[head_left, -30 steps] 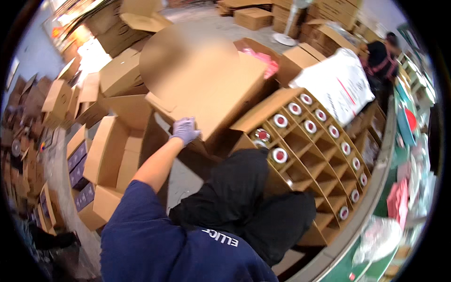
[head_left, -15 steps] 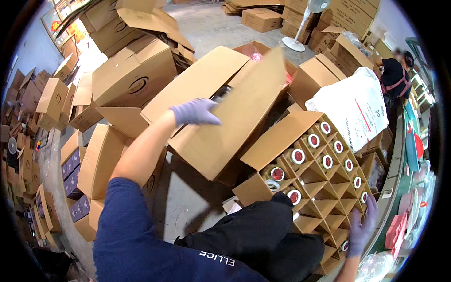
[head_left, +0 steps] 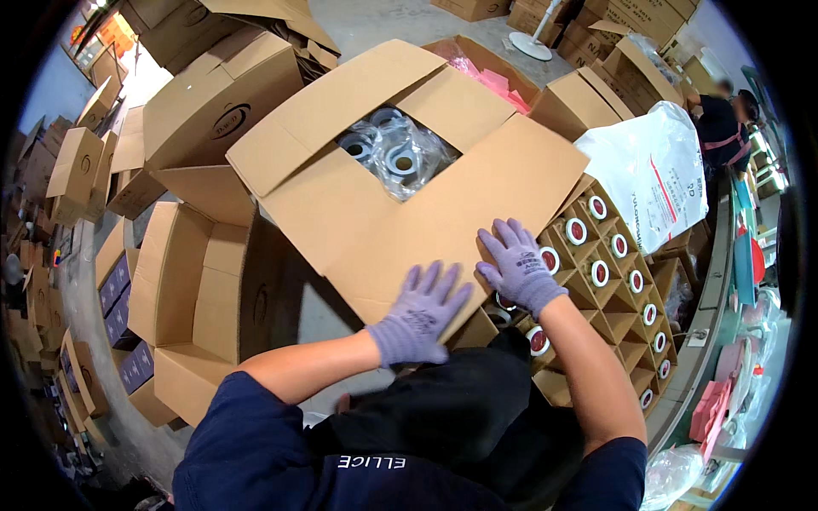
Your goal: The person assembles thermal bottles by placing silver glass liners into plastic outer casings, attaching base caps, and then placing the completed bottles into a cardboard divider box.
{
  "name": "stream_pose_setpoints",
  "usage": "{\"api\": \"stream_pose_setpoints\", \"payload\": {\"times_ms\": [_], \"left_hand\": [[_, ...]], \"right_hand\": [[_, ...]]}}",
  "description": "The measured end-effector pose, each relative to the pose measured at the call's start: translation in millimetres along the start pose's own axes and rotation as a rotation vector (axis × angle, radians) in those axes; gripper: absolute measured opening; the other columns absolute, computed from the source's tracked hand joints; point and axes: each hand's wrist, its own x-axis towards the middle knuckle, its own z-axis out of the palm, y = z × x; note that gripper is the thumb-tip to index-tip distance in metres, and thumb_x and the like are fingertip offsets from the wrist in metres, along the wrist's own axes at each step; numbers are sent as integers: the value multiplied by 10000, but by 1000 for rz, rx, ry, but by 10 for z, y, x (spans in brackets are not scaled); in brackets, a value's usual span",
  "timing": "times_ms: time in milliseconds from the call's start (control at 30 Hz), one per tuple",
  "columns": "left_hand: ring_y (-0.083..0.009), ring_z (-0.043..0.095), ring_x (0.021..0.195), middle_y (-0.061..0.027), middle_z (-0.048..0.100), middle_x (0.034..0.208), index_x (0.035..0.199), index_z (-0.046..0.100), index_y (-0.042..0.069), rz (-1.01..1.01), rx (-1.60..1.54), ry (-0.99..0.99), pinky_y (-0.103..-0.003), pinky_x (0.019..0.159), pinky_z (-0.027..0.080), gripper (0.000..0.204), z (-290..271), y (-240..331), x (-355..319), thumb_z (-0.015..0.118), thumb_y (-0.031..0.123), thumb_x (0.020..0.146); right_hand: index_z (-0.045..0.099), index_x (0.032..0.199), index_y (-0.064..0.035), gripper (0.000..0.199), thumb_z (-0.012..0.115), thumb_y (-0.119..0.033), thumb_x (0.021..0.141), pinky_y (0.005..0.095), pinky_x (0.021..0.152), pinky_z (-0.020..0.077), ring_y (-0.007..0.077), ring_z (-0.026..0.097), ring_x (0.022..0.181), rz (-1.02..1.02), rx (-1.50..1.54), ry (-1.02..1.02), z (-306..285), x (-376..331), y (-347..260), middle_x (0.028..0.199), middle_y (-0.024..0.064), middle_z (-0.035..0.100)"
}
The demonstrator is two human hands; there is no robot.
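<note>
Large open brown corrugated cardboard box [head_left: 400,196] ahead on the stacks, bagged shiny rolls [head_left: 394,153] inside. Left hand [head_left: 417,313], right hand [head_left: 520,268]: fingers spread flat on near flap, gripping nothing. Likely heavy; flaps bendy, so grab base corners.

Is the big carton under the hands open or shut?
Open: the carton has its flaps spread outward, exposing plastic-wrapped rolls inside.

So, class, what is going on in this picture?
A person in purple gloves presses both hands flat on the near flap of a big open cardboard box. The left hand and right hand lie side by side near the flap's edge. Inside the box sit round rolls wrapped in clear plastic. To the right stands a divided carton holding red-and-white capped items.
</note>
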Motion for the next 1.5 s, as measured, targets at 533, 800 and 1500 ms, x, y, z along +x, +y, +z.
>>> {"api": "stream_pose_setpoints", "payload": {"times_ms": [533,800,1500], "left_hand": [[-355,501,1251,-162,529,1336,1493,390,142,-649,643,304,-528,1047,377,1066,-498,-2847,77,896,467,613],[-335,659,912,-143,658,980,1119,591,118,-497,438,156,-440,776,549,432,183,-2465,381,784,246,754],[-327,600,976,-140,637,888,821,689,72,58,394,-211,-545,1128,333,584,-348,-1371,-40,618,652,831]], "right_hand": [[319,1565,-136,790,670,-277,871,503,1184,244,361,375,1409,-117,-85,193,572,2629,-1011,1509,156,426],[718,1155,-155,278,549,-235,949,437,993,466,271,605,1167,-75,-287,31,1065,2461,-435,1192,76,666],[663,1121,-170,353,581,-461,939,423,727,538,258,709,882,-360,-353,-210,411,1026,-94,1018,51,694]]}}
